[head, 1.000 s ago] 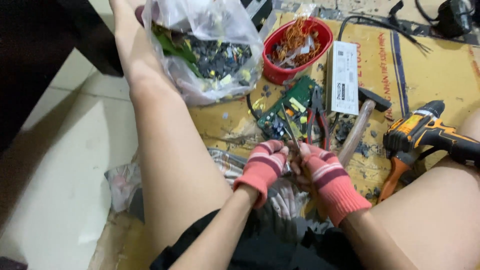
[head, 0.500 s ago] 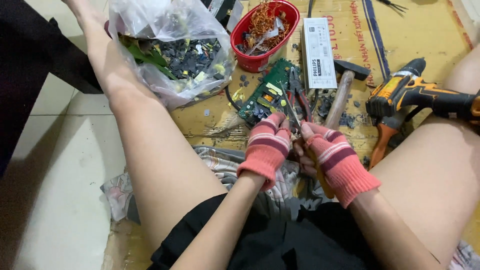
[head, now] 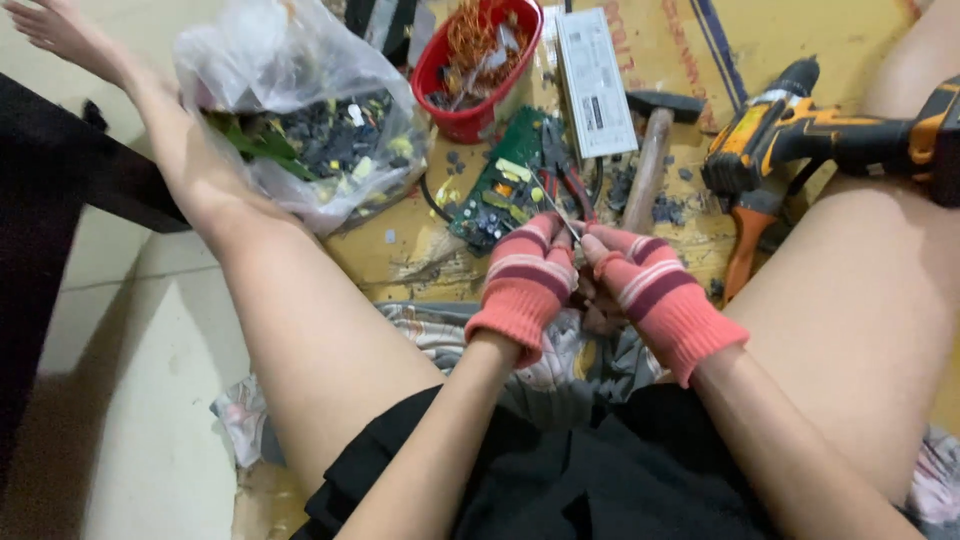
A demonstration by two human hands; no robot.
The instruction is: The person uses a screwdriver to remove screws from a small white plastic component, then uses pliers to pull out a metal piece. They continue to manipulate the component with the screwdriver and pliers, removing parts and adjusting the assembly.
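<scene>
Gripping one small part together: two gloved hands, left hand (head: 527,285), right hand (head: 640,285); one circuit board (head: 500,190), one hammer (head: 650,150), one drill (head: 800,125).

The gloved left hand (head: 527,283) and right hand (head: 648,290) are now seen higher and closer together than a second ago, pressed over a small part that is hidden between them. The green circuit board (head: 505,190) is now seen just beyond the fingertips, clear of the gloves.
</scene>
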